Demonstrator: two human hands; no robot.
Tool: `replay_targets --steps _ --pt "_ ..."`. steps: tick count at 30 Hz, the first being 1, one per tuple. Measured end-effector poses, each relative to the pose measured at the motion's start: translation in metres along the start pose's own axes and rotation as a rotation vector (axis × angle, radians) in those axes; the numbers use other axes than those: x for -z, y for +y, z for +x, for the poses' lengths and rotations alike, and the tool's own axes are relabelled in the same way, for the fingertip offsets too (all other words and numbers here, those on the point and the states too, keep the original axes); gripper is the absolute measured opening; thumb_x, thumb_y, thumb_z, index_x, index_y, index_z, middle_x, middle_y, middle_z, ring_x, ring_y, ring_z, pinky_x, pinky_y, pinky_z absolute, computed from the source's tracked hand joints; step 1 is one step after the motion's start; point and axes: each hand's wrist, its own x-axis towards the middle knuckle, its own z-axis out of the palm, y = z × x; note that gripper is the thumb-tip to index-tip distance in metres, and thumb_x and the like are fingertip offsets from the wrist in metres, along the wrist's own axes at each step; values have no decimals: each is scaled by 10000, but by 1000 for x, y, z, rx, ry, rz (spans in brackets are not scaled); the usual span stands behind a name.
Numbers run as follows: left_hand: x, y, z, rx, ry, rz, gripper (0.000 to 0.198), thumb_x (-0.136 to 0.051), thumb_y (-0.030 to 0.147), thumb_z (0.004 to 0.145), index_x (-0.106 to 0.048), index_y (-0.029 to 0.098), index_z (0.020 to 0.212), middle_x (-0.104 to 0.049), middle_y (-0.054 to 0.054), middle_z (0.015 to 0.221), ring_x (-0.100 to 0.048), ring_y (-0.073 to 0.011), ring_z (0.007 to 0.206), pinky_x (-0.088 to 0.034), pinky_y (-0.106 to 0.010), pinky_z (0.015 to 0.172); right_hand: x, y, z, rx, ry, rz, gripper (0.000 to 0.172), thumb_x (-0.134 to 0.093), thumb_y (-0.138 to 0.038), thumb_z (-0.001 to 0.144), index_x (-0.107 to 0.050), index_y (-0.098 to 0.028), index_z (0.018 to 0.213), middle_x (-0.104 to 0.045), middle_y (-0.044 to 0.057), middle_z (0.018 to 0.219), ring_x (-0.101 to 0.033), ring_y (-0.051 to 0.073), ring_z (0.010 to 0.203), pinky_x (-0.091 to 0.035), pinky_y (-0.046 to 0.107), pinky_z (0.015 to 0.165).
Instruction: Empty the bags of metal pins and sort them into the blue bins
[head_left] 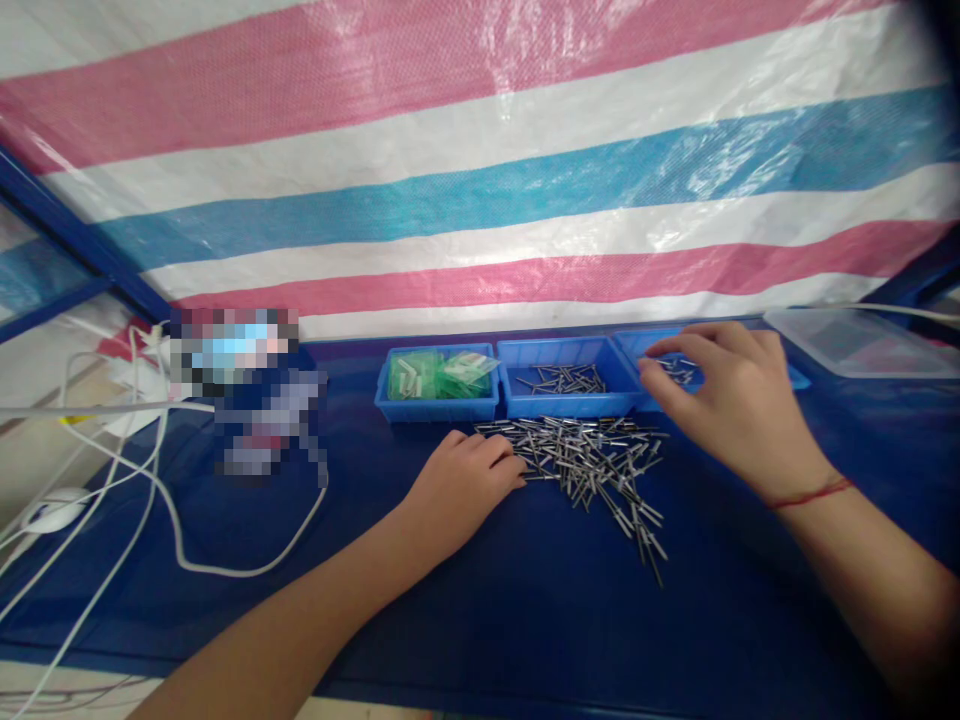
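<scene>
A loose pile of thin metal rivets (581,460) lies on the blue table. At the pile's left edge is my left hand (469,485), fingers curled down; whether it grips a rivet is hidden. My right hand (720,385) hovers over the right blue bin (631,360), thumb and forefinger apart, nothing visible between them. Some rivets lie inside that bin. The middle blue bin (566,405) holds more rivets, and the left blue bin (439,410) holds green packets.
White cables (225,572) loop across the left of the blue table (480,620), near a blurred-out patch. A clear plastic lid (862,345) lies at the back right. A striped sheet (480,200) hangs behind the bins.
</scene>
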Motion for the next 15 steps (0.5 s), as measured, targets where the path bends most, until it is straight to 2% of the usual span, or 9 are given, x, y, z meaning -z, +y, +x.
replay_targets --steps 2,8,11,15 --pt "-1 0 1 -13 -15 5 146 -520 279 922 -620 186 974 -613 -30 938 -568 -161 790 -358 -306 678 3 -20 -2 55 -10 99 156 -558 -326 842 -647 -202 874 -610 104 919 -571 298 922 -409 493 837" --pt "-4 2 2 1 -59 16 147 -471 238 935 -597 178 978 -607 -44 930 -582 -199 809 -447 -330 710 3 -68 -18 217 -207 370 105 -547 -227 857 -643 -198 888 -615 96 973 -546 259 932 -446 432 830" --pt "-6 4 2 14 -58 -11 142 -460 208 935 -587 163 976 -605 -57 937 -584 -206 864 -463 -343 776 -1 -80 -23 274 -294 444 105 -536 -200 865 -640 -196 852 -622 88 950 -546 234 911 -461 405 814" --pt "-4 5 3 50 -49 -32 173 -442 240 946 -595 159 953 -618 -65 948 -580 -208 848 -455 -348 743 -6 -84 -26 287 -373 501 78 -556 -202 854 -634 -196 857 -632 77 918 -549 221 883 -465 392 800"
